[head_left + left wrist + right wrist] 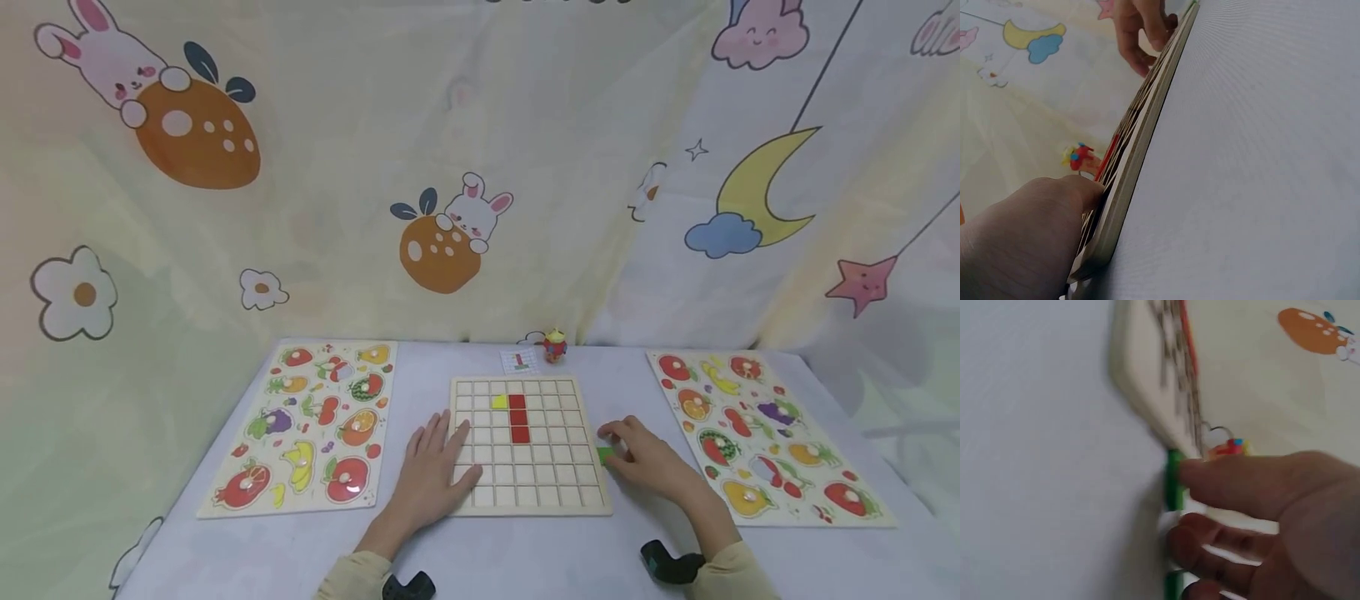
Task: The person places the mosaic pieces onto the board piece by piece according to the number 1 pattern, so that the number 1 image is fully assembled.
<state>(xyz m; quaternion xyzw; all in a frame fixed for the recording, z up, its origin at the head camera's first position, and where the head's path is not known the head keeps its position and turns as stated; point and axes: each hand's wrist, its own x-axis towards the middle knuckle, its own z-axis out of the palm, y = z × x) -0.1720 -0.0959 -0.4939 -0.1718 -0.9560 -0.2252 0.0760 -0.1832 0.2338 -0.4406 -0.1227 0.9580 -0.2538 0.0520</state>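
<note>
Left hand (pixel 431 475): fingers spread, laid on the left edge of the grid board (pixel 525 511). Right hand (pixel 651 458): fingers bent, thumb touching a green piece (pixel 606 456) beside the board's right edge; whether the fingers pinch it cannot be told. Only the right wrist view exposes a second green patch (pixel 1174 585) by the fingers. Tabletop (pixel 525 558): white-covered, one fruit board (pixel 300 507) at each side. Patterned fabric (pixel 337 125) hangs behind.

One of the hands (pixel 1304 509) (right) at green piece (pixel 1174 484) beside board (pixel 1144 381)
</note>
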